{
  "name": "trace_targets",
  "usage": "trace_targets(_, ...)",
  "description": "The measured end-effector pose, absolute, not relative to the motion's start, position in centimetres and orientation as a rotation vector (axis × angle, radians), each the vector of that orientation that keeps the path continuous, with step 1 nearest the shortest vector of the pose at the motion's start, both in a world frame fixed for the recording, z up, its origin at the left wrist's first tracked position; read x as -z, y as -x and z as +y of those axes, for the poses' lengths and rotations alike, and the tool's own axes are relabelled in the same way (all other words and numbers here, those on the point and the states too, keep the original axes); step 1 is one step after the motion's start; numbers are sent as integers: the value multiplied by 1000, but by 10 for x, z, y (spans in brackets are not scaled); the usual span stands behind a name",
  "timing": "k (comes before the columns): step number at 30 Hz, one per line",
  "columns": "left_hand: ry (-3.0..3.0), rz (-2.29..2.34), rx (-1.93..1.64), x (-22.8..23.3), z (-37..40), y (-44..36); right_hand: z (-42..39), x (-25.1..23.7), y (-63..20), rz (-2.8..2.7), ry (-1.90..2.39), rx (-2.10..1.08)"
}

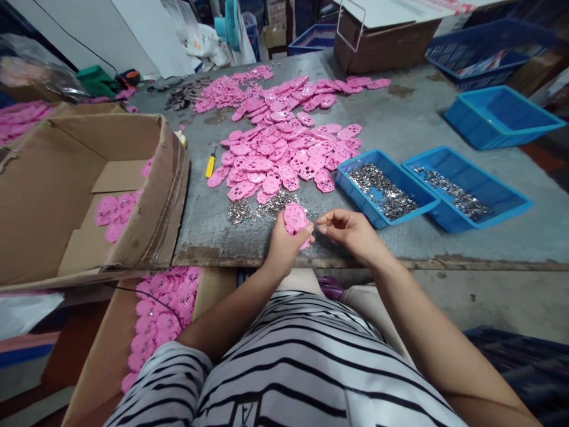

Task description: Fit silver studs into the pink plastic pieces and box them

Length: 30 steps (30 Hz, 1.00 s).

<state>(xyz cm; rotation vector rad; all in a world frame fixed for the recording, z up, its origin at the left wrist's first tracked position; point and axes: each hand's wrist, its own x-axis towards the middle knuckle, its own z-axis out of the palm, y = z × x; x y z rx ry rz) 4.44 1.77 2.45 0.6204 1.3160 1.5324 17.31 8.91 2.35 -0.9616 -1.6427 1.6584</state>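
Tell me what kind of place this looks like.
Likely a small assembly workshop or factory: similar pink pieces are heaped on a worktable, two blue trays hold small metal parts, and a cardboard box on the left contains more pink pieces.

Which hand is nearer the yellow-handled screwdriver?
Left. The left hand, holding a pink plastic piece, is below and right of the screwdriver in view; the right hand is farther right.

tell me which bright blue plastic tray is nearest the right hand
The leftmost bright blue plastic tray, holding silver metal pieces: it sits beside the right hand; the other two trays stand farther right.
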Motion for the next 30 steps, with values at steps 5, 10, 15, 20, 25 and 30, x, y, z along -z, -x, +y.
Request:
trace_targets(5,-630,1365,-1506,-24,17,-47,81,-29,-177,-1909,1008,-1337)
trace_targets(10,-639,1378,-1520,-24,17,-49,75,-32,-178,-2005,975,-1267)
trace_targets(15,-583,1367,-1560,-26,17,-50,76,-25,-177,-1616,952,-1586)
trace_targets(20,-542,1378,-1602,-23,19,-52,71,-22,-176,-1530,1011,-1627)
trace_targets(25,-558,1319,-1600,-19,18,-57,69,-20,-173,-1547,1046,-1570)
trace_targets(30,-530,995,-1621,-21,13,-58,67,-21,-177,-1414,1060,-1538)
